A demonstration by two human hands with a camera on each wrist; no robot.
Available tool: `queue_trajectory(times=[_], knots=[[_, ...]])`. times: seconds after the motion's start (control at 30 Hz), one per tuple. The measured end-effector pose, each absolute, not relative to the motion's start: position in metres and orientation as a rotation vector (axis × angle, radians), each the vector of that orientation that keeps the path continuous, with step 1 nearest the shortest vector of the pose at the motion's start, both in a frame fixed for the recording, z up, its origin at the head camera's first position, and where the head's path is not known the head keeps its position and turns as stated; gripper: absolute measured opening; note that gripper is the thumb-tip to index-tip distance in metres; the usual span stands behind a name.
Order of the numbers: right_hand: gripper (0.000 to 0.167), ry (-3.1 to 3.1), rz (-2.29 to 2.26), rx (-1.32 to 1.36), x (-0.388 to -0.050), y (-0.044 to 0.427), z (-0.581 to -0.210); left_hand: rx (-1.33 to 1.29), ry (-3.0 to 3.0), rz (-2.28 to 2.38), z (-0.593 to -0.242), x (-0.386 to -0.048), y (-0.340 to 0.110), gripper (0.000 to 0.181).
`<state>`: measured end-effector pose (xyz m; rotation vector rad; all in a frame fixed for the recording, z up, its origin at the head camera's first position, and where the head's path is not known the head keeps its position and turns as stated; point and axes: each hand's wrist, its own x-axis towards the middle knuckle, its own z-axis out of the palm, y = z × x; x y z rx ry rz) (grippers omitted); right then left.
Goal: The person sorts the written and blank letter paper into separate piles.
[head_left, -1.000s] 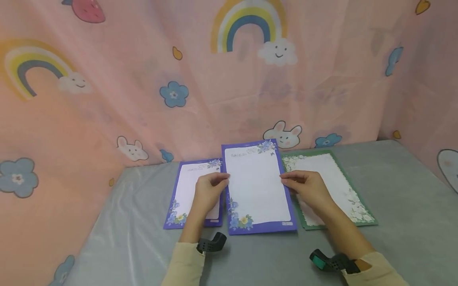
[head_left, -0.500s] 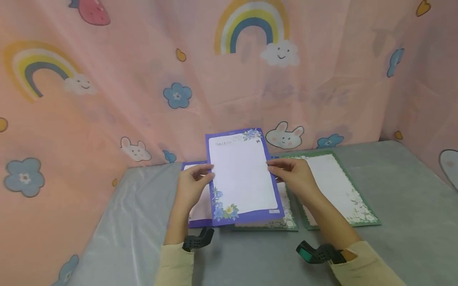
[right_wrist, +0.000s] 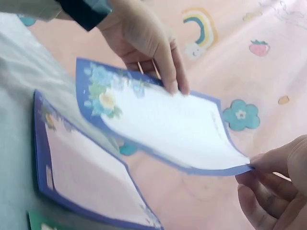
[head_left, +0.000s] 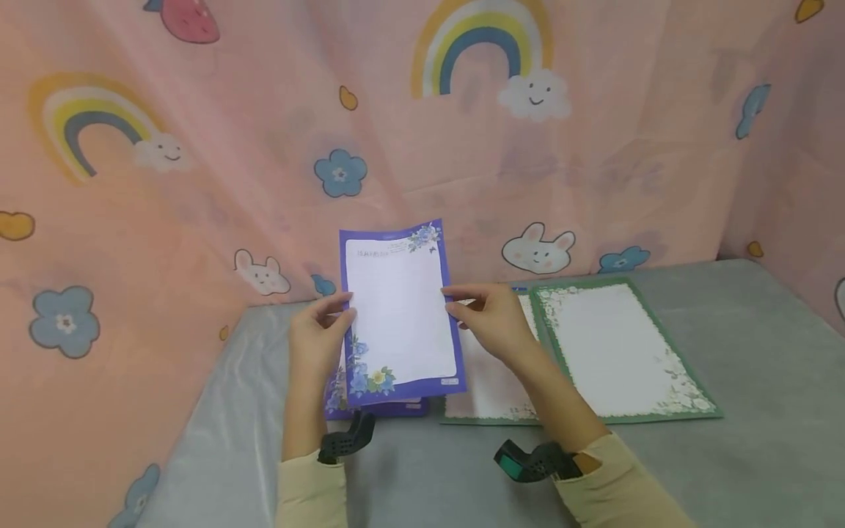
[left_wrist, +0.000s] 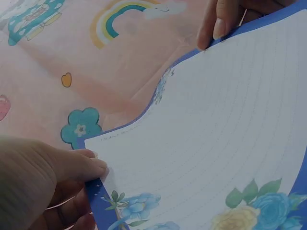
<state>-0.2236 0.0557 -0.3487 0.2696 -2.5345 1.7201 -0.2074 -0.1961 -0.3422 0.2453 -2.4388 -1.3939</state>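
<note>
A sheet of letter paper (head_left: 399,315) with a purple border and blue flowers is held up by its two side edges. My left hand (head_left: 320,334) pinches its left edge between thumb and fingers; my right hand (head_left: 495,319) pinches the right edge. In the left wrist view the paper (left_wrist: 206,120) bends in a curve. Below it on the table lies a purple-bordered stack of paper (right_wrist: 91,167), mostly covered by the raised sheet in the head view. The right wrist view shows a gap between the sheet and this stack.
Two green-bordered floral papers lie to the right: one (head_left: 488,374) partly under my right arm, the other (head_left: 614,345) in full view. A grey cloth covers the table (head_left: 422,477). Behind it hangs a pink patterned curtain (head_left: 264,147).
Both hands have carried the purple-bordered sheet up and to the left, from over a green-bordered paper to over the purple-bordered stack. The green-bordered paper beneath has come into view.
</note>
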Motion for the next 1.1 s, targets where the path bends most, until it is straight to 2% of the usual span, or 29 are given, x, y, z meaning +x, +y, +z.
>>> queue_trajectory(times=[0.33,0.77,1.1], knots=[[0.027,-2.491,1.754,0.261,-0.223,0.033,-0.352,0.346,-2.447,-1.344,-0.341,-0.212,-0.201,0.028],[0.027,-2.587,1.768,0.203,-0.227,0.012,-0.388,0.463,-2.526,-1.258,-0.352,-0.211,-0.215,0.029],[0.036,-2.682,1.741,0.239,-0.227,0.002,-0.406,0.514,-2.601,-1.227,-0.369,-0.215,-0.221,0.03]])
